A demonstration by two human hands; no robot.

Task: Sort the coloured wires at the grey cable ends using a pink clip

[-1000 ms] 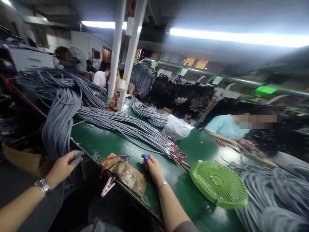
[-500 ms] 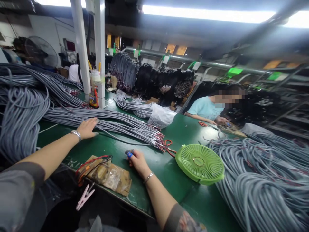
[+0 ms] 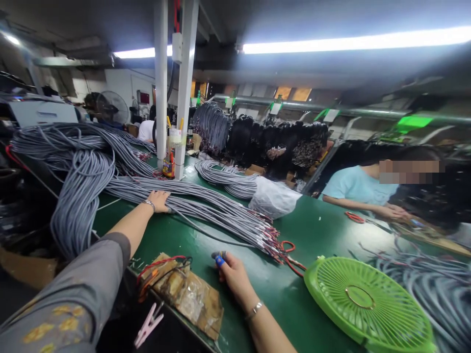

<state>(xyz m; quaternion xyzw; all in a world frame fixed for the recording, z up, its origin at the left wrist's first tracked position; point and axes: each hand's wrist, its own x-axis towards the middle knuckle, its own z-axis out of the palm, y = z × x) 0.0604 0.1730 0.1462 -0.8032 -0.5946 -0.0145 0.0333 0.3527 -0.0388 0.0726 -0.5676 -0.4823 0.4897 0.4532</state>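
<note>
A long bundle of grey cables (image 3: 206, 201) lies across the green table (image 3: 191, 247), its white and red ends pointing right. My left hand (image 3: 159, 201) rests on the near edge of this bundle, palm down; whether its fingers grip a cable is hidden. Nearer the table's front, my right hand (image 3: 230, 269) is held over bare table with its fingers curled together, blue and dark coverings on the fingertips. Anything pinched in it is too small to make out. Left of it lies a taped cardboard piece (image 3: 195, 299) with red and black wires.
A green fan (image 3: 360, 294) stands at the right, beside more grey cables (image 3: 434, 294). Red-handled scissors (image 3: 289, 246) lie by the cable ends. White posts (image 3: 184, 98) rise behind the bundle. Across the table, a person in light blue (image 3: 362, 186) works with both hands.
The view has turned left, so the scene sits further right and the fan looks larger. My left hand has reached slightly further along the bundle; my right hand stays curled near the cardboard.
</note>
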